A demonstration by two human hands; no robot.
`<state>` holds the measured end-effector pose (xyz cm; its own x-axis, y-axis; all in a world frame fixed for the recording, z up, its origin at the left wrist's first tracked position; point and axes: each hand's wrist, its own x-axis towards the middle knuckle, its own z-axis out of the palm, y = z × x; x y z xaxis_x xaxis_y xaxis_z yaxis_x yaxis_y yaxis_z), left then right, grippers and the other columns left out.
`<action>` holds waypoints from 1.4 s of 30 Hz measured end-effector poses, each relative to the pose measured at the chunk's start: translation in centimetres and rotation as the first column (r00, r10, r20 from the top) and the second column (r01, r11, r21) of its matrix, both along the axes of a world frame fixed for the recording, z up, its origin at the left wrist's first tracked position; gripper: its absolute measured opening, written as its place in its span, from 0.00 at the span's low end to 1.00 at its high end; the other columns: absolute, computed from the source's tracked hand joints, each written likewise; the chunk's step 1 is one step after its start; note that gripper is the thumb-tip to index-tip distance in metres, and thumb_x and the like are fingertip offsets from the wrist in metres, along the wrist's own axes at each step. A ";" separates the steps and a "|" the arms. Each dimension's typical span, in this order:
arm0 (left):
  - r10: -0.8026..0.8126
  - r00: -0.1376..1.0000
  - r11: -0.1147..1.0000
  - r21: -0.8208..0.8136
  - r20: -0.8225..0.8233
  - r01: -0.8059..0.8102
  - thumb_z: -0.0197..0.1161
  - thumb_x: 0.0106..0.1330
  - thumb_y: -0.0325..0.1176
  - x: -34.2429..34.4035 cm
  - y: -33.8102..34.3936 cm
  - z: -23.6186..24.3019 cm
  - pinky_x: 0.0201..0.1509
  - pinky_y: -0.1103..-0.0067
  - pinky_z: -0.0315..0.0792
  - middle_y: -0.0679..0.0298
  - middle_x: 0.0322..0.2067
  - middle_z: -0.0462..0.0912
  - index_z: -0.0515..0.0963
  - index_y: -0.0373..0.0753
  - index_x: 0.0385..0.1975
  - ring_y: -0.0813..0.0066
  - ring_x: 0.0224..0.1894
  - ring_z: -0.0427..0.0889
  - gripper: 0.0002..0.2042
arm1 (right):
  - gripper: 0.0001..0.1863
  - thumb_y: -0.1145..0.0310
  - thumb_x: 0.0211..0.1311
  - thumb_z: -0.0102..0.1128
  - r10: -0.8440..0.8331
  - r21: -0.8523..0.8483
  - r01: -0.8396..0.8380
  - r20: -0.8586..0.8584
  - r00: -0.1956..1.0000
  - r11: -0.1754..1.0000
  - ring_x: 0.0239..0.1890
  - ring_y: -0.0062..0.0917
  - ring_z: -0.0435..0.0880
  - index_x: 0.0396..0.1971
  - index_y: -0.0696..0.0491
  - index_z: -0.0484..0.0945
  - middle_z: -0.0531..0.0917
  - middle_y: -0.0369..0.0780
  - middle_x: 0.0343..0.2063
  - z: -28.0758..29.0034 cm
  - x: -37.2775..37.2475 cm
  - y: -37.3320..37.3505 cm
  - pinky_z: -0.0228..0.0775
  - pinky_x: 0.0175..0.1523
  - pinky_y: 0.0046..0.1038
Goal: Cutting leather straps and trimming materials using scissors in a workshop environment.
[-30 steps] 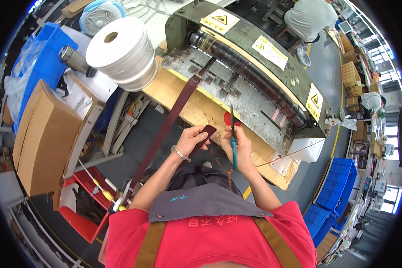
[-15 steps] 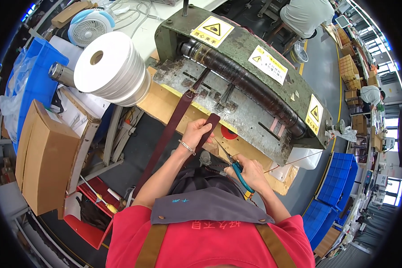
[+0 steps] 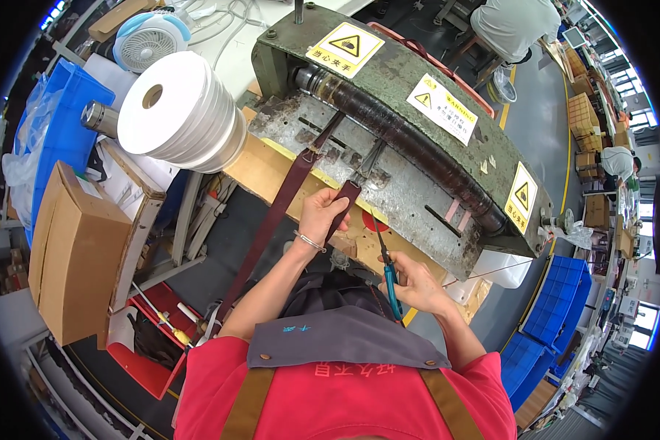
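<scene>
My left hand (image 3: pixel 317 220) pinches a dark maroon strap (image 3: pixel 349 193) near its end. The strap's end is at a narrow metal guide (image 3: pixel 370 163) on the machine's plate; whether it has entered cannot be made out. My right hand (image 3: pixel 419 284) is closed round teal-handled long-nosed pliers (image 3: pixel 390 281), their thin tips pointing up toward the plate, apart from the strap. To the left, a second maroon strap (image 3: pixel 273 218) runs from another guide down past my left forearm. Behind both guides lies a dark roller (image 3: pixel 411 144) under the green machine frame (image 3: pixel 403 77).
A large white roll (image 3: pixel 172 110) stands left of the machine, near a small fan (image 3: pixel 152 42). A cardboard box (image 3: pixel 77 257) and a blue bin (image 3: pixel 62 125) are at far left. Blue crates (image 3: pixel 557 297) stand at right. A seated person (image 3: pixel 513 29) works beyond the machine.
My left hand has brought the strap's end up to the guide. The pliers have turned more upright in my right hand, which has shifted slightly right.
</scene>
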<state>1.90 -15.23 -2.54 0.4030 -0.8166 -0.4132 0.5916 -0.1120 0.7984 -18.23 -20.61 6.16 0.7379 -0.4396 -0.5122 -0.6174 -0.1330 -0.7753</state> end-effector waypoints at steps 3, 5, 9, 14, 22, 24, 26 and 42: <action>0.071 0.997 0.996 -0.048 0.003 -0.071 0.55 0.55 0.26 -0.4 -0.2 0.0 0.15 0.88 0.67 0.64 0.18 0.74 0.70 0.32 0.29 0.84 0.13 0.70 0.05 | 0.24 0.69 0.42 0.61 0.008 -0.005 -0.009 -0.030 1.000 1.000 0.16 0.12 0.63 0.43 0.57 0.67 0.73 0.33 0.17 0.8 0.9 -0.4 0.53 0.20 0.19; 0.094 0.996 0.993 -0.066 -0.005 -0.094 0.55 0.55 0.26 -0.6 -0.5 -0.1 0.15 0.88 0.67 0.64 0.19 0.74 0.69 0.32 0.29 0.84 0.14 0.71 0.05 | 0.24 0.68 0.41 0.62 0.018 -0.017 -0.018 -0.037 0.999 1.000 0.16 0.13 0.63 0.42 0.57 0.68 0.73 0.33 0.16 0.6 1.0 -0.6 0.53 0.20 0.19; 0.087 0.996 0.993 -0.077 0.018 -0.085 0.54 0.56 0.26 -0.6 -0.5 0.1 0.14 0.88 0.67 0.64 0.21 0.74 0.69 0.31 0.31 0.84 0.16 0.71 0.06 | 0.24 0.67 0.41 0.63 0.026 -0.004 -0.026 -0.053 0.998 1.000 0.16 0.14 0.64 0.41 0.57 0.69 0.73 0.33 0.15 0.6 1.3 -0.8 0.54 0.21 0.19; 0.108 0.994 0.989 -0.097 0.002 -0.108 0.52 0.56 0.25 -0.8 -0.1 -0.3 0.14 0.89 0.66 0.65 0.22 0.73 0.69 0.32 0.34 0.85 0.16 0.70 0.07 | 0.24 0.67 0.40 0.63 0.035 -0.010 -0.036 -0.085 0.996 0.999 0.16 0.14 0.64 0.41 0.56 0.69 0.73 0.33 0.14 0.7 1.6 -0.9 0.55 0.22 0.19; 0.123 0.992 0.989 -0.081 0.031 -0.120 0.51 0.56 0.24 -0.7 -1.0 0.0 0.12 0.90 0.62 0.66 0.21 0.73 0.68 0.33 0.36 0.86 0.15 0.69 0.09 | 0.24 0.62 0.40 0.62 0.007 -0.023 -0.008 -0.065 0.998 1.000 0.17 0.25 0.71 0.39 0.56 0.69 0.75 0.39 0.15 0.2 1.1 -1.2 0.60 0.24 0.26; 0.143 0.990 0.988 -0.061 -0.008 -0.143 0.52 0.55 0.24 -0.6 -0.9 0.1 0.11 0.90 0.61 0.67 0.20 0.73 0.68 0.34 0.36 0.86 0.14 0.68 0.09 | 0.24 0.62 0.40 0.62 0.028 -0.039 -0.031 -0.073 0.997 0.999 0.17 0.25 0.71 0.39 0.56 0.69 0.75 0.39 0.16 0.1 1.1 -1.2 0.60 0.25 0.25; 0.136 0.990 0.989 -0.055 -0.034 -0.138 0.52 0.54 0.24 -0.3 -0.6 -0.2 0.11 0.90 0.60 0.67 0.20 0.73 0.68 0.35 0.37 0.86 0.14 0.68 0.10 | 0.23 0.64 0.40 0.63 0.010 -0.028 -0.011 -0.040 0.999 1.000 0.16 0.19 0.67 0.39 0.56 0.69 0.73 0.36 0.15 0.2 1.2 -1.2 0.57 0.23 0.22; 0.058 0.994 0.998 0.026 -0.092 -0.056 0.58 0.54 0.31 -0.2 0.2 0.6 0.09 0.92 0.53 0.72 0.15 0.69 0.70 0.38 0.26 0.89 0.10 0.63 0.05 | 0.16 0.68 0.48 0.59 -0.270 0.541 0.127 0.193 0.943 0.832 0.16 0.08 0.62 0.36 0.56 0.68 0.69 0.27 0.16 -4.3 3.2 -0.7 0.51 0.20 0.14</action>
